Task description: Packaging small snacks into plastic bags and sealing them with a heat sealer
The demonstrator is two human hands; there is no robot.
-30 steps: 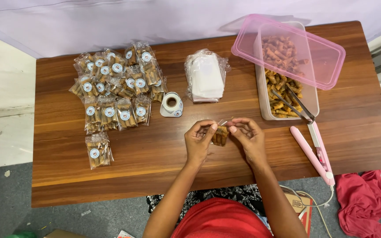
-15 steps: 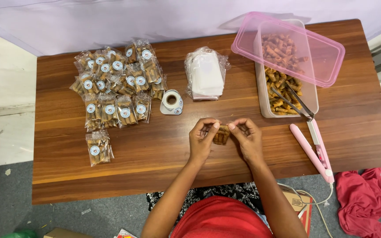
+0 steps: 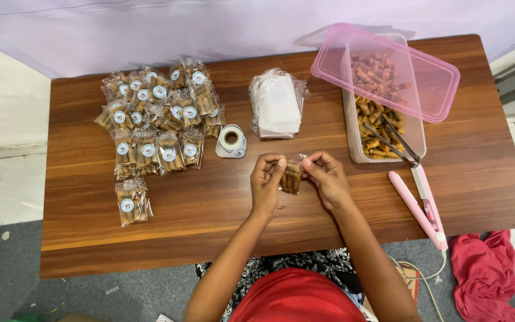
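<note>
snack packet now slightly higher

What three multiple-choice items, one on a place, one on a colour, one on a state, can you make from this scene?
1. Where does the sticker roll stand?
A. Between packet pile and stack of empty bags
B. Inside the container
C. On the floor

2. What colour is the heat sealer?
A. Green
B. Pink
C. Black

3. What is the state of the container lid?
A. Shut tight
B. Off, lying askew over the container
C. Under the table

Answers: 1 A, the packet pile is on one side of it and the empty bags on the other; 2 B, its body is pink; 3 B, snacks show uncovered.
</note>
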